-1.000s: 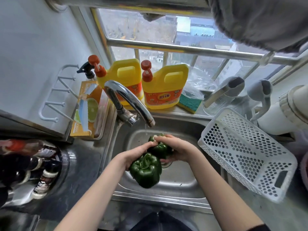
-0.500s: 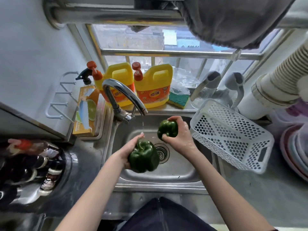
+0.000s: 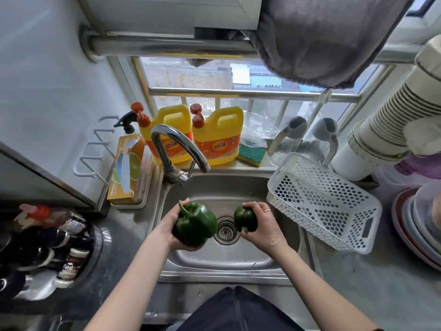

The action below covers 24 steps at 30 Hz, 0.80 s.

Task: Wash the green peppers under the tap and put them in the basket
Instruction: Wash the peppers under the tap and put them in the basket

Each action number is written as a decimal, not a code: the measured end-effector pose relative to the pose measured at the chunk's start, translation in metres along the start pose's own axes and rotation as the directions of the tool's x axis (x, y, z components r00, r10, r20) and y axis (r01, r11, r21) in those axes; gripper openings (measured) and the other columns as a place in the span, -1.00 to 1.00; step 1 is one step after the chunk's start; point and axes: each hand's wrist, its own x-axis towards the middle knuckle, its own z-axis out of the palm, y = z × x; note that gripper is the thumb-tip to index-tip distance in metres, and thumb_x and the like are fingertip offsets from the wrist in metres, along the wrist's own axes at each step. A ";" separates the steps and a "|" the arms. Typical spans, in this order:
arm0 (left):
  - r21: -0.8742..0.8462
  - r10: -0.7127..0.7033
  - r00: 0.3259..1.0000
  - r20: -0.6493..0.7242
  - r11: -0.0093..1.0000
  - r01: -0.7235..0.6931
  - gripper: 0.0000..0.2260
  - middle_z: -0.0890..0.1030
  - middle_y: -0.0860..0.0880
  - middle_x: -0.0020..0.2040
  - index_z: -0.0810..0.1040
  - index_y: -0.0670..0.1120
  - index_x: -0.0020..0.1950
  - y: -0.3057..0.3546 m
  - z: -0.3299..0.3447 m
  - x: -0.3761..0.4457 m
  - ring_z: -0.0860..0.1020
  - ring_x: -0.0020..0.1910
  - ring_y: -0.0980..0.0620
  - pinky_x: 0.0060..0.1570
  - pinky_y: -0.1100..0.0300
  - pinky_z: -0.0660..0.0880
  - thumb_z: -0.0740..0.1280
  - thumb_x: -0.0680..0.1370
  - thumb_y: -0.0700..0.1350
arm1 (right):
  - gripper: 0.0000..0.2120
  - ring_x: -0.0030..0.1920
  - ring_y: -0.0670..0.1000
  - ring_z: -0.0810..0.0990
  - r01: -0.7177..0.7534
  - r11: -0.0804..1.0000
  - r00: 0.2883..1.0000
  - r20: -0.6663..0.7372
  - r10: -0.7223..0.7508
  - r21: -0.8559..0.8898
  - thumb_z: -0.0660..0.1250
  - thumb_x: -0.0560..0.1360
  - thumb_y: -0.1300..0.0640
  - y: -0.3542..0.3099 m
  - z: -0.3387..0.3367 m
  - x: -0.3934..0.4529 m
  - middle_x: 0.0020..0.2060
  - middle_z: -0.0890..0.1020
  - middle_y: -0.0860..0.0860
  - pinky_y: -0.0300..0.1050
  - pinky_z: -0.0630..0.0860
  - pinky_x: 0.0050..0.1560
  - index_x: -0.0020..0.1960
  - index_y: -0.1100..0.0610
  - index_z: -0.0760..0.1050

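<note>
Fingers of the left hand (image 3: 170, 226) cup the large green pepper (image 3: 194, 223) from below; the right hand (image 3: 263, 226) curls around the small green pepper (image 3: 244, 218). Both hang over the sink (image 3: 229, 259), the empty white basket (image 3: 322, 201) just right, the tap (image 3: 177, 146) beyond.

Soft, flat daylight comes in through the window (image 3: 214, 75) behind the sink (image 3: 229, 187), leaving the scene evenly lit and fairly bright. Shadows are faint. The curved tap (image 3: 176, 144) and the steel basin carry pale sheen without harsh glare. Wide-angle distortion bends straight lines toward the edges. The bottles (image 3: 47, 244) at the left edge are smeared, possibly by motion blur. The centre is reasonably sharp, though slightly soft overall.
</note>
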 end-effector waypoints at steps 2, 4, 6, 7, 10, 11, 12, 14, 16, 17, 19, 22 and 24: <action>0.075 0.018 1.000 0.012 0.997 -0.019 -0.44 0.57 -0.27 0.12 0.53 0.00 0.15 -0.001 0.010 -0.001 0.51 0.06 -0.30 -0.09 -0.16 0.50 0.50 0.21 0.15 | -0.37 0.16 0.02 0.40 -0.010 1.000 0.999 -0.035 0.011 0.023 0.53 0.22 0.14 0.003 -0.002 -0.004 0.23 0.36 0.04 -0.02 0.45 0.23 0.22 -0.07 0.37; 0.111 0.033 0.999 0.025 0.993 -0.036 -0.49 0.56 -0.27 0.15 0.54 -0.01 0.12 -0.001 0.018 -0.002 0.51 0.08 -0.30 -0.02 -0.17 0.50 0.48 0.26 0.18 | -0.36 0.14 0.00 0.41 -0.003 0.996 0.996 -0.093 0.012 0.088 0.52 0.22 0.16 0.004 -0.005 -0.006 0.21 0.37 0.05 -0.14 0.40 0.18 0.21 -0.08 0.34; 0.113 0.023 0.998 0.053 0.993 -0.029 -0.50 0.56 -0.27 0.14 0.54 -0.03 0.11 -0.004 0.026 -0.002 0.50 0.09 -0.30 0.04 -0.16 0.48 0.46 0.31 0.22 | -0.40 0.11 0.01 0.43 -0.044 0.995 0.998 -0.050 0.049 0.091 0.51 0.24 0.16 0.004 -0.009 -0.008 0.15 0.39 0.03 -0.21 0.37 0.13 0.21 -0.02 0.37; 0.125 0.019 0.997 0.069 0.992 -0.028 -0.51 0.57 -0.27 0.12 0.55 -0.04 0.10 -0.006 0.029 -0.003 0.51 0.08 -0.29 0.04 -0.15 0.47 0.44 0.32 0.24 | -0.42 0.10 0.00 0.43 -0.057 0.995 0.997 -0.041 0.060 0.083 0.51 0.24 0.16 0.005 -0.009 -0.010 0.13 0.39 0.02 -0.23 0.37 0.13 0.21 0.00 0.39; 0.207 0.038 0.995 0.096 0.977 -0.057 -0.53 0.59 -0.25 0.07 0.58 -0.06 0.01 -0.007 0.039 -0.002 0.52 0.06 -0.27 0.06 -0.13 0.46 0.40 0.33 0.29 | -0.43 0.07 -0.05 0.41 -0.065 0.989 0.990 -0.115 0.080 0.132 0.49 0.24 0.14 0.009 -0.010 -0.014 0.11 0.39 -0.02 -0.41 0.33 0.06 0.21 0.01 0.39; 0.228 0.035 0.994 0.106 0.972 -0.058 -0.52 0.60 -0.24 0.06 0.58 -0.06 -0.02 -0.007 0.042 -0.002 0.52 0.05 -0.26 0.08 -0.12 0.45 0.40 0.31 0.30 | -0.44 0.06 -0.05 0.42 -0.083 0.985 0.988 -0.114 0.100 0.148 0.49 0.25 0.14 0.009 -0.012 -0.016 0.10 0.41 -0.01 -0.46 0.30 0.01 0.20 0.00 0.39; 0.243 0.027 0.993 0.113 0.969 -0.054 -0.51 0.60 -0.24 0.06 0.58 -0.06 -0.02 -0.009 0.046 -0.001 0.52 0.06 -0.26 0.10 -0.13 0.44 0.41 0.30 0.30 | -0.45 0.06 -0.04 0.42 -0.094 0.984 0.988 -0.109 0.111 0.152 0.49 0.26 0.14 0.010 -0.013 -0.017 0.09 0.42 -0.01 -0.50 0.27 -0.02 0.20 -0.01 0.39; 0.241 0.016 0.994 0.110 0.969 -0.043 -0.49 0.58 -0.26 0.11 0.56 -0.04 0.04 -0.011 0.053 0.001 0.50 0.09 -0.28 0.15 -0.15 0.41 0.42 0.29 0.31 | -0.44 0.08 -0.06 0.41 -0.076 0.987 0.985 -0.142 0.096 0.138 0.49 0.27 0.14 0.011 -0.017 -0.019 0.10 0.41 -0.03 -0.52 0.26 -0.01 0.21 -0.02 0.39; 0.219 0.019 0.993 0.117 0.975 -0.044 -0.46 0.55 -0.27 0.15 0.54 -0.04 0.09 -0.013 0.060 0.005 0.49 0.12 -0.30 0.18 -0.19 0.39 0.43 0.29 0.30 | -0.44 0.11 -0.07 0.41 -0.061 0.982 0.978 -0.187 0.096 0.181 0.48 0.29 0.12 0.011 -0.022 -0.018 0.12 0.42 -0.04 -0.46 0.28 0.04 0.23 -0.03 0.37; 0.214 0.014 0.992 0.127 0.976 -0.042 -0.45 0.55 -0.28 0.15 0.54 -0.04 0.11 -0.015 0.063 0.005 0.49 0.12 -0.30 0.17 -0.20 0.40 0.44 0.28 0.29 | -0.46 0.11 -0.06 0.42 -0.072 0.974 0.977 -0.179 0.111 0.215 0.48 0.30 0.10 0.011 -0.025 -0.017 0.12 0.44 -0.03 -0.39 0.32 0.04 0.23 -0.05 0.37; 0.217 0.014 0.987 0.160 0.975 -0.049 -0.47 0.57 -0.27 0.11 0.55 -0.05 0.09 -0.018 0.070 0.003 0.50 0.10 -0.29 0.10 -0.19 0.43 0.45 0.26 0.24 | -0.49 0.09 -0.02 0.47 -0.100 0.965 0.981 -0.140 0.136 0.241 0.48 0.30 0.05 0.012 -0.030 -0.015 0.11 0.49 -0.02 -0.28 0.36 0.02 0.20 -0.09 0.38; 0.198 0.034 0.979 0.203 0.977 -0.075 -0.57 0.58 -0.27 0.05 0.56 -0.06 0.02 -0.021 0.078 0.000 0.51 0.06 -0.29 0.10 -0.21 0.42 0.43 0.28 0.18 | -0.51 0.02 -0.02 0.51 -0.120 0.957 0.969 -0.177 0.170 0.265 0.48 0.33 0.02 0.010 -0.037 -0.015 0.06 0.52 -0.02 -0.25 0.40 -0.03 0.18 -0.13 0.36; 0.168 0.034 0.968 0.250 0.983 -0.078 -0.59 0.60 -0.28 0.04 0.58 -0.07 0.01 -0.022 0.083 -0.002 0.52 0.06 -0.30 0.14 -0.23 0.40 0.43 0.29 0.16 | -0.50 0.00 0.01 0.53 -0.190 0.913 0.953 -0.157 0.260 0.361 0.47 0.36 0.00 0.012 -0.041 -0.013 0.04 0.53 -0.01 -0.12 0.47 0.03 0.20 -0.13 0.31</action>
